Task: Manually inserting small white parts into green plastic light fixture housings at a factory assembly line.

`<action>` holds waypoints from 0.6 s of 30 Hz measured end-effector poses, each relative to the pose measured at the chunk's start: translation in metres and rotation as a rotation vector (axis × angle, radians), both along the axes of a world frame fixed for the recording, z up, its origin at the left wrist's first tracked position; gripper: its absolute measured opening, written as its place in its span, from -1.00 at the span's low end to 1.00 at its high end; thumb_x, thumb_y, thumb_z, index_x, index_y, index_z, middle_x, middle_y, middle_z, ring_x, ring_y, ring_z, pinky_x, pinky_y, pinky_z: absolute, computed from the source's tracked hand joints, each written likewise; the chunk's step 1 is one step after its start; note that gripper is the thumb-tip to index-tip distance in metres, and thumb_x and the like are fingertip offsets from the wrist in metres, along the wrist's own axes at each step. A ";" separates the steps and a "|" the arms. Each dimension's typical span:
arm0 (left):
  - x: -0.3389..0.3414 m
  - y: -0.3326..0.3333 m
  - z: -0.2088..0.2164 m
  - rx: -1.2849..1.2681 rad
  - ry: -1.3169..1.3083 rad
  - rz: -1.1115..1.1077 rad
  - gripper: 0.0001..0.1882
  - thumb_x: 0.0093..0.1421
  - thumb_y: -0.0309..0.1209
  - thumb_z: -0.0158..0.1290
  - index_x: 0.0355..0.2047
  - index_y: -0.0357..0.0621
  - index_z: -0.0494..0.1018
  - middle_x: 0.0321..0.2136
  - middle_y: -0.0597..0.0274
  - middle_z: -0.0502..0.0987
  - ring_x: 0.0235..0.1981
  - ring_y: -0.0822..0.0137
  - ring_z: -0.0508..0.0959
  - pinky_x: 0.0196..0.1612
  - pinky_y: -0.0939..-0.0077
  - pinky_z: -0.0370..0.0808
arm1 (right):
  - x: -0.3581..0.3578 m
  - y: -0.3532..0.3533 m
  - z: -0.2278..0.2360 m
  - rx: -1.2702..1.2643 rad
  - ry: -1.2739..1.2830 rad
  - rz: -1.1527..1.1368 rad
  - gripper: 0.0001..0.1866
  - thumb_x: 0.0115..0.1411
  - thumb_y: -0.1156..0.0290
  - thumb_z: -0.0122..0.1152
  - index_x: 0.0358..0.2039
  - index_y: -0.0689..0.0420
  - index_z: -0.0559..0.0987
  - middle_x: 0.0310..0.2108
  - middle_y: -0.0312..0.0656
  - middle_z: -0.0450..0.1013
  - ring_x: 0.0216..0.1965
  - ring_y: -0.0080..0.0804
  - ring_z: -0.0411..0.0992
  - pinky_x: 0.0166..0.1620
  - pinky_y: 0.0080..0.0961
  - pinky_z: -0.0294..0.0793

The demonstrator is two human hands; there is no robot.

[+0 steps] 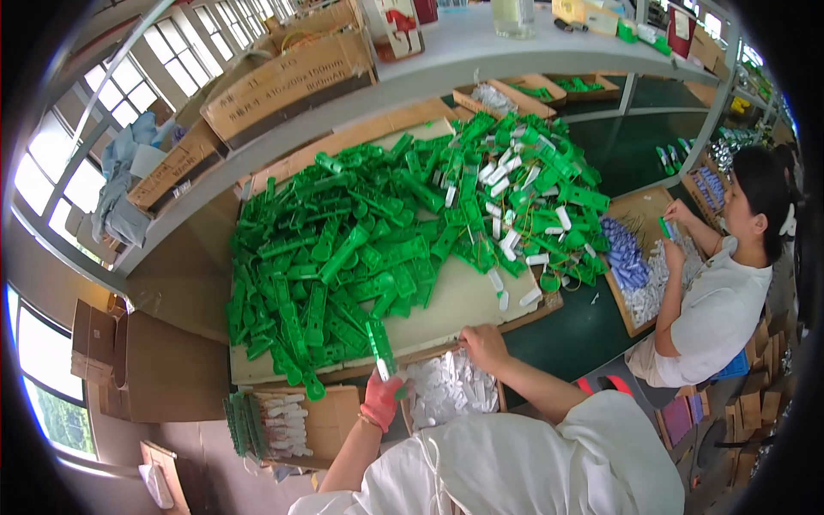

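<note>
My left hand, in a reddish glove, is closed around a green plastic casing held upright. A white part shows at the casing's lower end. My right hand is bare, at the far right corner of a box of small white pieces. Its fingers are curled and pressed together, and whatever they may hold is too small to make out. Just beyond both hands lies a large heap of green plastic casings. On the heap's right side, casings with white parts and thin wires are mixed in.
A carton of stacked green and white parts stands left of my left hand. Across the back runs a grey shelf bearing cartons. At right, a co-worker handles a small green part over a tray of white and blue pieces.
</note>
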State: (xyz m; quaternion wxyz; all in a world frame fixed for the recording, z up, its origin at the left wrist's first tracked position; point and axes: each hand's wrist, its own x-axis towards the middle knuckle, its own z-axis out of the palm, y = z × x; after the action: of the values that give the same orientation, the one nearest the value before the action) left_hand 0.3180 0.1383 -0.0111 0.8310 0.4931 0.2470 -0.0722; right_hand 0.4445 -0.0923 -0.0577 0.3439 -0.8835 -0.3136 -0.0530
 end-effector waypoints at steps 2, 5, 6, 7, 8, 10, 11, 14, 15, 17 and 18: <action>0.007 -0.009 0.018 0.088 -0.014 -0.006 -0.46 -0.08 -0.60 0.02 -0.03 -0.17 0.20 -0.31 0.25 0.35 -0.33 0.28 0.47 -0.30 0.41 0.49 | -0.013 0.004 0.043 0.278 0.096 0.012 -0.87 -0.01 0.45 0.16 -0.48 0.17 0.39 -0.57 -0.10 0.42 -0.54 -0.09 0.41 -0.48 -0.27 0.35; 0.031 -0.026 0.042 0.590 -0.150 -0.110 -0.45 -0.22 -0.55 0.13 -0.13 -0.24 0.30 -0.40 0.26 0.44 -0.37 0.40 0.43 -0.30 0.52 0.41 | -0.017 0.004 0.080 0.302 0.084 0.170 -0.87 0.04 0.42 0.14 -0.41 0.17 0.43 -0.48 -0.13 0.40 -0.41 -0.19 0.40 -0.37 -0.37 0.37; 0.036 -0.028 0.049 0.656 -0.242 -0.151 -0.46 -0.22 -0.54 0.13 -0.13 -0.23 0.30 -0.39 0.24 0.45 -0.36 0.40 0.43 -0.29 0.52 0.41 | -0.017 0.005 0.092 0.280 0.027 0.207 -0.87 0.04 0.42 0.14 -0.41 0.16 0.44 -0.47 -0.15 0.40 -0.41 -0.20 0.40 -0.37 -0.37 0.37; 0.042 -0.031 0.056 0.722 -0.330 -0.191 -0.47 -0.22 -0.54 0.14 -0.14 -0.22 0.31 -0.38 0.23 0.46 -0.36 0.41 0.44 -0.29 0.51 0.41 | -0.017 0.006 0.103 0.257 -0.027 0.245 -0.87 0.04 0.42 0.15 -0.40 0.15 0.44 -0.47 -0.16 0.40 -0.41 -0.21 0.40 -0.38 -0.38 0.38; 0.043 -0.046 0.094 0.753 -0.306 -0.193 -0.48 -0.22 -0.55 0.14 -0.15 -0.20 0.31 -0.36 0.19 0.47 -0.33 0.36 0.46 -0.27 0.50 0.42 | -0.018 0.004 0.115 0.244 -0.026 0.261 -0.87 0.03 0.42 0.15 -0.39 0.14 0.45 -0.47 -0.17 0.40 -0.40 -0.23 0.40 -0.39 -0.39 0.38; 0.046 -0.046 0.093 1.005 -0.416 -0.179 -0.46 -0.21 -0.54 0.16 -0.13 -0.18 0.31 -0.34 0.13 0.48 -0.32 0.30 0.48 -0.23 0.49 0.42 | -0.019 0.004 0.132 0.298 -0.017 0.282 -0.87 0.02 0.43 0.16 -0.41 0.15 0.45 -0.48 -0.17 0.40 -0.41 -0.23 0.41 -0.39 -0.40 0.38; 0.047 -0.049 0.091 0.974 -0.497 -0.126 -0.44 -0.18 -0.50 0.18 -0.10 -0.18 0.30 -0.30 0.08 0.49 -0.28 0.23 0.50 -0.20 0.45 0.43 | -0.018 0.003 0.135 0.327 -0.006 0.286 -0.88 0.02 0.46 0.16 -0.40 0.17 0.46 -0.48 -0.15 0.41 -0.42 -0.23 0.42 -0.38 -0.42 0.40; 0.045 -0.061 0.100 0.979 -0.405 -0.061 -0.41 -0.18 -0.48 0.21 -0.07 -0.17 0.30 -0.25 0.05 0.49 -0.24 0.20 0.51 -0.18 0.42 0.43 | -0.017 0.003 0.135 0.405 0.131 0.272 -0.88 0.03 0.49 0.15 -0.39 0.20 0.47 -0.46 -0.13 0.43 -0.43 -0.22 0.44 -0.38 -0.44 0.41; 0.045 -0.068 0.106 1.047 -0.403 -0.036 -0.40 -0.18 -0.47 0.21 -0.06 -0.17 0.29 -0.24 0.04 0.48 -0.21 0.16 0.51 -0.17 0.39 0.43 | -0.015 0.001 0.135 0.403 0.120 0.257 -0.87 0.02 0.51 0.15 -0.38 0.23 0.46 -0.45 -0.10 0.44 -0.43 -0.22 0.46 -0.38 -0.46 0.41; 0.044 -0.073 0.101 1.088 -0.399 0.038 -0.38 -0.17 -0.46 0.20 -0.03 -0.15 0.27 -0.25 0.04 0.48 -0.21 0.12 0.50 -0.17 0.39 0.43 | -0.016 0.003 0.138 0.410 0.089 0.255 -0.87 0.02 0.52 0.16 -0.38 0.23 0.46 -0.46 -0.10 0.44 -0.44 -0.22 0.45 -0.38 -0.46 0.41; 0.043 -0.072 0.101 1.179 -0.418 0.015 -0.38 -0.16 -0.45 0.19 -0.02 -0.14 0.27 -0.24 0.03 0.48 -0.19 0.10 0.50 -0.17 0.39 0.43 | -0.018 0.004 0.142 0.420 0.059 0.234 -0.88 0.01 0.52 0.16 -0.39 0.23 0.46 -0.47 -0.10 0.44 -0.44 -0.22 0.45 -0.39 -0.46 0.41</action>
State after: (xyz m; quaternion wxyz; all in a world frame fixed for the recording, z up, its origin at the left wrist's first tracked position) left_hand 0.3607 0.0661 0.0899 0.4504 0.8707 0.0807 0.1800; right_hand 0.4264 -0.0882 0.0841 0.5330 -0.7515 -0.3856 -0.0509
